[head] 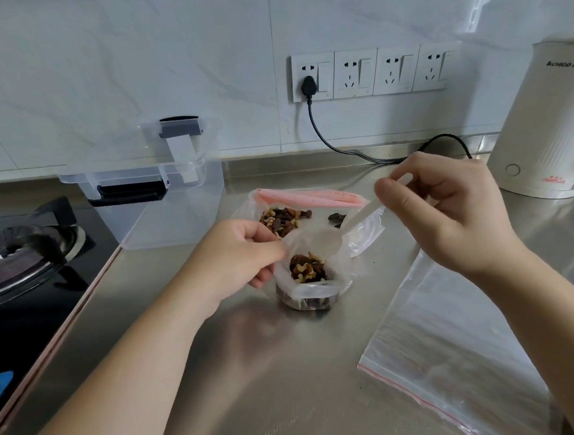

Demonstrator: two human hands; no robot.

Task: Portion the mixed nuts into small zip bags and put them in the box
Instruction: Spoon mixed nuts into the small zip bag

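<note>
Nuts being spooned into a small bag on a steel counter.

The left hand [244, 255] pinches the rim of the small bag [313, 284], which stands upright, part-filled with nuts [308, 268]; its fingertips are hidden behind the plastic. The right hand [446, 211] grips a white spoon [348, 224] by the handle, bowl over the bag's mouth; whether the bowl holds anything is unclear. Behind, the large bag [298, 206] lies open. The clear box [161, 203] stands rear left, lid propped against the wall. Flat zip bags [460, 348] lie right, cut off by the frame. The counter [256, 374] is reflective steel; a stove [17, 252], sockets [370, 71] and a kettle [546, 121] border it.
</note>
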